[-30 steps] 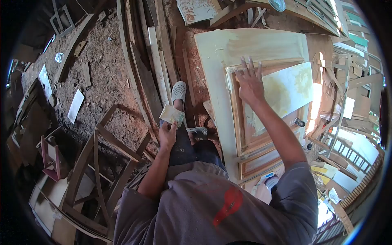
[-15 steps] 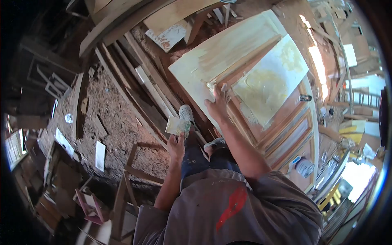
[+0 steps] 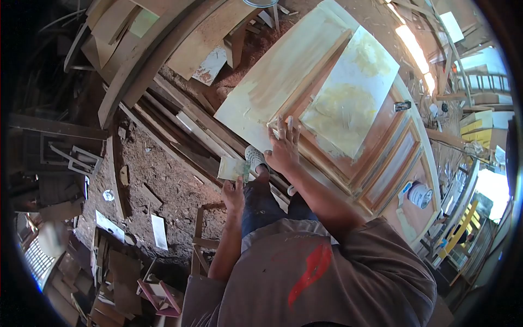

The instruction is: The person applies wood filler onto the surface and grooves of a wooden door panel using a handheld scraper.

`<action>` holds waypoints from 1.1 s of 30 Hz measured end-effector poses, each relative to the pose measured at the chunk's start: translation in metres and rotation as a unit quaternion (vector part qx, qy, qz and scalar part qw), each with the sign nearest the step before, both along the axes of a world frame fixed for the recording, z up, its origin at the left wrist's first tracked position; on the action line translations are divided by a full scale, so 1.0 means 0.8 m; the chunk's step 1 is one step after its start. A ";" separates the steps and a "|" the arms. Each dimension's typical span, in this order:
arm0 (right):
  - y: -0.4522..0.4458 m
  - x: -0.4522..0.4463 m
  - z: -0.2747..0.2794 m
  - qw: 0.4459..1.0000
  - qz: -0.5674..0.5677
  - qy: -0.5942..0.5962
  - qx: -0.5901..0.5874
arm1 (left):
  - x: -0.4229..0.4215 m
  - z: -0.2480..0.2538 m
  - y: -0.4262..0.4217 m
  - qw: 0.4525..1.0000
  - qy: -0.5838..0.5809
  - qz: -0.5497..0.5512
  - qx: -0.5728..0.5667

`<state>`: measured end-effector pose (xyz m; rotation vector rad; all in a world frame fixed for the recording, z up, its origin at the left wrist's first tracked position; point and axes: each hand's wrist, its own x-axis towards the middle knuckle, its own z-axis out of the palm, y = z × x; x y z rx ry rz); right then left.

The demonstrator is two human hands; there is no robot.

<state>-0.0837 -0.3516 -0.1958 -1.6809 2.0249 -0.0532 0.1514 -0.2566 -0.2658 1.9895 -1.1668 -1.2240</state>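
My left hand point(image 3: 233, 196) grips a thin rectangular piece point(image 3: 231, 168) smeared with pale and greenish paste, held low beside my leg. My right hand point(image 3: 283, 153) rests at a corner of the wooden moulding on a panelled door point(image 3: 381, 163), its fingers spread and some fingertips whitish with paste. Beside those fingers, a white sheet with yellowish smears point(image 3: 348, 98) lies across the door. A wide pale smeared board point(image 3: 283, 65) lies on the moulding's other side. Whether my right fingers pinch a small lump is too fine to tell.
A paint tin point(image 3: 419, 195) stands on the door's lower right part, and a small dark can point(image 3: 402, 106) sits near its edge. Long planks point(image 3: 190, 128) lie left of my feet. Wooden frames point(image 3: 204, 240) and offcuts are scattered over the earthen floor point(image 3: 158, 180).
The camera view has turned a little, shifting the surroundings. My right fingers have spread out more at the moulding corner. My left hand still holds the pasted piece.
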 end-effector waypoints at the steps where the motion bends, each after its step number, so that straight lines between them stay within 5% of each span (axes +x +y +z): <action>1: 0.000 -0.003 0.001 0.999 -0.004 -0.035 -0.005 | 0.000 0.004 -0.003 0.999 -0.005 -0.018 0.029; 8: 0.021 -0.041 -0.023 0.953 -0.216 -0.206 -0.057 | -0.013 0.050 -0.039 0.990 -0.042 -0.071 0.111; 11: 0.010 -0.058 -0.022 0.859 -0.304 -0.408 0.060 | -0.007 0.018 -0.031 0.994 -0.018 -0.059 0.094; 23: -0.050 -0.070 0.002 0.833 -0.279 -0.445 0.176 | -0.021 0.034 -0.023 0.992 0.079 -0.031 0.096; 26: -0.066 -0.091 -0.038 0.735 -0.338 -0.539 0.233 | -0.011 0.018 -0.016 0.988 0.060 -0.047 0.131; 30: -0.052 -0.130 -0.051 0.695 -0.341 -0.603 0.193 | -0.029 0.041 -0.024 0.991 -0.004 -0.076 0.110; 33: -0.039 -0.147 -0.042 0.596 -0.425 -0.650 0.206 | -0.026 0.035 -0.013 0.991 0.066 0.000 0.114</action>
